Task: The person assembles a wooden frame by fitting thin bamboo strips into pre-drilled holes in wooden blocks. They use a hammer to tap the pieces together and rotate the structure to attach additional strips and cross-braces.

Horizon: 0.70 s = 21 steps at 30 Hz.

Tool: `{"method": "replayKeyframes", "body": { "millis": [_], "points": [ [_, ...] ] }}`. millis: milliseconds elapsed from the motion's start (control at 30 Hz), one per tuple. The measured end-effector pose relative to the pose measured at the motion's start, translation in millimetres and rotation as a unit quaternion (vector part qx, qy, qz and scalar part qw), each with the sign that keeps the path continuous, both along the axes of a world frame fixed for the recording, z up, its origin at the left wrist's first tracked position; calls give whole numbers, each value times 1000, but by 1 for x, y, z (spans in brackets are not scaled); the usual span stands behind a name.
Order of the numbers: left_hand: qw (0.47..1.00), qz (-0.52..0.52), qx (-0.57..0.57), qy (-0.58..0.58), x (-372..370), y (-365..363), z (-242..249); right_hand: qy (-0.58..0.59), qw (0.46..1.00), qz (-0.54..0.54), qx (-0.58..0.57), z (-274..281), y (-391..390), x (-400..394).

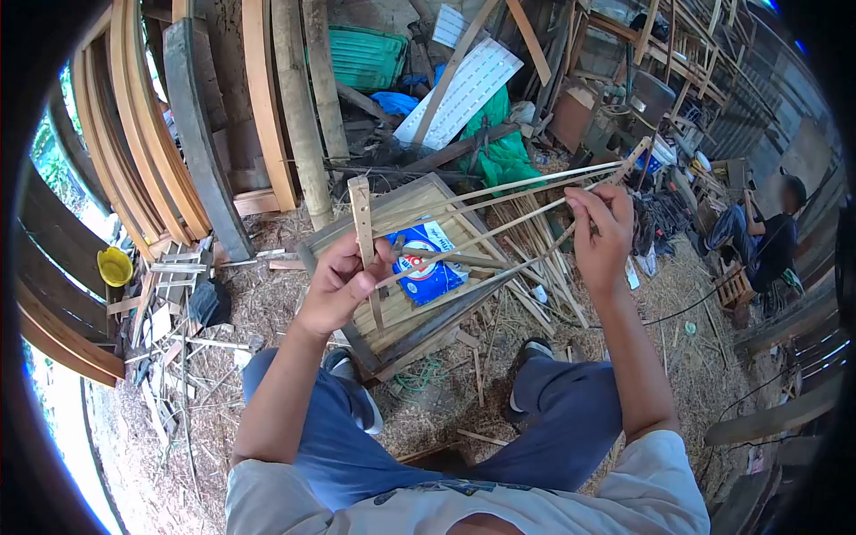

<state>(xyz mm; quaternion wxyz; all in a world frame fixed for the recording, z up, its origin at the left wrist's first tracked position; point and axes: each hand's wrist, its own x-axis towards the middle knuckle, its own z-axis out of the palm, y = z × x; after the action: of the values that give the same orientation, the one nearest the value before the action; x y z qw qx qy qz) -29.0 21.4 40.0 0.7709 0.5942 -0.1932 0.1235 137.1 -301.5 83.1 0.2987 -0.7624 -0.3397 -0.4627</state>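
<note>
My left hand (343,283) is closed round a short upright wooden bar (362,214) with a row of small holes. Thin sticks (499,230) run from this bar toward a second wooden bar (634,160) at the right. My right hand (602,227) pinches one of the thin sticks near that second bar. Below the sticks lies a low wooden table (357,343) with a dark frame, and on it a blue and white packet (426,283). Both hands are above the table, apart from each other.
Long planks (267,107) lean at the upper left, near a yellow bowl (115,267). Behind the table are a white perforated panel (464,94) and green sheeting (504,160). Another person (772,236) sits at the right. Wood scraps and shavings cover the ground.
</note>
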Motion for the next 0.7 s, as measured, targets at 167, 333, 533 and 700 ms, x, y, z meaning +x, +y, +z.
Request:
{"method": "replayKeyframes", "body": {
  "millis": [167,333,533,700],
  "points": [
    [999,13,50,10,-1,3,2,-2,1000,-14,1,1,4,-1],
    [1000,21,-1,17,0,-4,-4,34,998,25,43,-5,8,3],
    [1000,-7,-10,7,0,-4,-10,287,908,136,275,-45,23,4],
    [1000,-20,-3,5,-1,-4,-14,498,642,369,451,-30,39,-27]
  ]
}}
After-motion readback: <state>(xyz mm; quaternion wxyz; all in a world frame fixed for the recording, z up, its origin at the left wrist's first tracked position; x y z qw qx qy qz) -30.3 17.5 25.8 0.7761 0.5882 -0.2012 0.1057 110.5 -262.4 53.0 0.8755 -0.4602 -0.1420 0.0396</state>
